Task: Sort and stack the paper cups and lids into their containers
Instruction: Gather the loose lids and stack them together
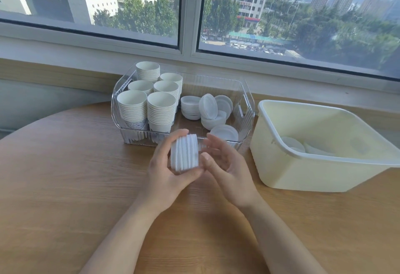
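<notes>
Nearly done I'd say: cups (149, 100) stacked in the clear bin (246, 109), left hand (166, 172) gripping a lid stack (184, 152), right hand (227, 165) loose and empty, few lids left in the tub (324, 165).

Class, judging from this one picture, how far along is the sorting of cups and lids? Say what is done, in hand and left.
Done: six stacks of white paper cups stand in the left of the clear plastic bin, with white plastic lids piled loosely at its right. In hand: the left hand grips a stack of white lids on edge; the right hand is open beside it. Left: a few loose lids lie in the cream plastic tub.
</notes>
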`<state>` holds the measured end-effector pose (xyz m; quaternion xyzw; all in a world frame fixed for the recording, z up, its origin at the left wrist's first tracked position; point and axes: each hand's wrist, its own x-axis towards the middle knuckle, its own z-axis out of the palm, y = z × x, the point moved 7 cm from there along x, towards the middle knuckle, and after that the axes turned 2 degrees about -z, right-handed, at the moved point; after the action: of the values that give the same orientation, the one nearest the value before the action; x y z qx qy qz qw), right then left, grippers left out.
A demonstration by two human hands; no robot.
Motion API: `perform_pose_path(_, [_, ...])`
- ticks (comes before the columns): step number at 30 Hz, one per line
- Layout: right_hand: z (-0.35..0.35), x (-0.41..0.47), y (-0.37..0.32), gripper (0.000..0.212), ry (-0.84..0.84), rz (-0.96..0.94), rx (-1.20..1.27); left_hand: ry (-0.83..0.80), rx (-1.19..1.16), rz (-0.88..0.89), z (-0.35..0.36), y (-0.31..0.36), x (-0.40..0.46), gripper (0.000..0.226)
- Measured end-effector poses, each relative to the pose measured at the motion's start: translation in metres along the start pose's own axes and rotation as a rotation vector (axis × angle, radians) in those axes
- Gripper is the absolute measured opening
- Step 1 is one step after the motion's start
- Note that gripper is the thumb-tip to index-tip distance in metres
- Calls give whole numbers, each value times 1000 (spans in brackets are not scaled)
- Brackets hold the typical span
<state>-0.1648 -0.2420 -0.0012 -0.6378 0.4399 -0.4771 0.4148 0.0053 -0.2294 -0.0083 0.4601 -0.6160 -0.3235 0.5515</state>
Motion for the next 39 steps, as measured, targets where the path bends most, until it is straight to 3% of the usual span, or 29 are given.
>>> perform_pose_path(5, [-18, 49, -26, 37, 180, -145, -294, 181, -67, -30, -23, -5, 6, 77])
perform_pose_path(13, [-22, 138, -1, 42, 137, 48, -702, 170, -91, -92, -25, -12, 12, 82])
perform_pose_path(19, [-25, 161, 16, 17, 202, 122, -847, 149, -66, -64, -24, -13, 12, 85])
perform_pose_path(27, [-25, 122, -21, 3, 270, -48, -643, 110, -213, -118, -19, -11, 10, 80])
perform_pose_path(31, [-17, 61, -41, 13, 302, -126, -447, 86, -234, -117, -16, -10, 9, 78])
perform_pose_path(35, [-8, 5, -24, 12, 367, -164, -272, 82, -234, -111, -13, -9, 8, 79])
perform_pose_path(39, [-2, -4, -5, 9, 313, -189, -231, 59, -242, -107, -11, -8, 7, 79])
